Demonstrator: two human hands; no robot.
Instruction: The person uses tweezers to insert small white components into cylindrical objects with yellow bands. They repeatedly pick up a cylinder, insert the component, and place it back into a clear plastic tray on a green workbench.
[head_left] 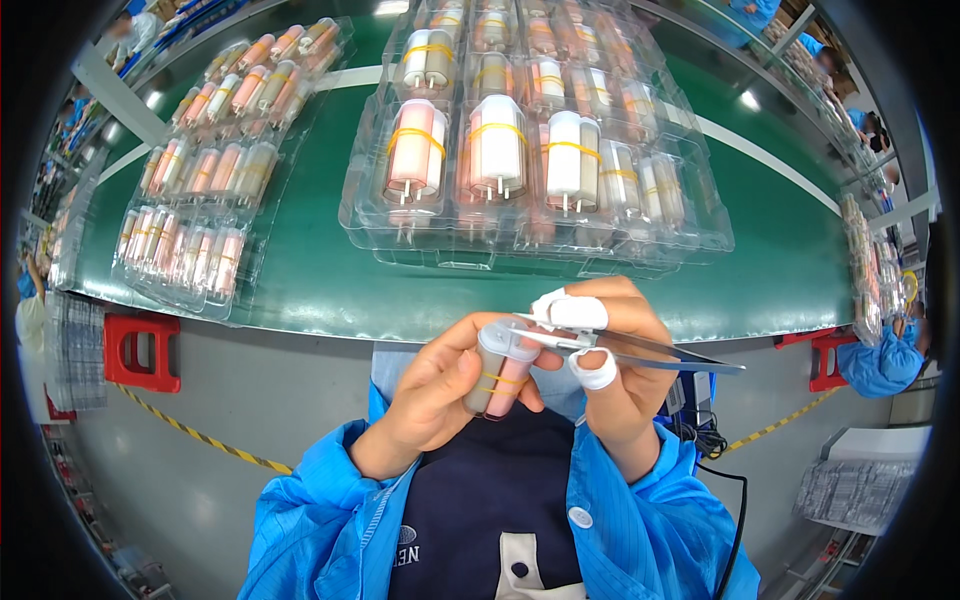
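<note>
My left hand [435,395] is closed around a pair of small cylinders, a grey one [487,375] and a pink one [512,378], bound side by side by a yellow rubber band. Their pale translucent caps face up and away from me. In my right hand [625,350] is a pair of metal tweezers [672,356], pinched between thumb and fingers, with white coverings on the thumb and a finger. The tweezers' tips point left, at the capped end of the pair. Whether they touch it I cannot tell.
Ahead, on a green work surface [320,300], stand stacked clear plastic trays [450,240] of banded cylinder pairs. More filled trays [185,285] lie to the left. A red stool [142,352] is on the floor at left. Cables hang by my right arm. Other people work farther off.
</note>
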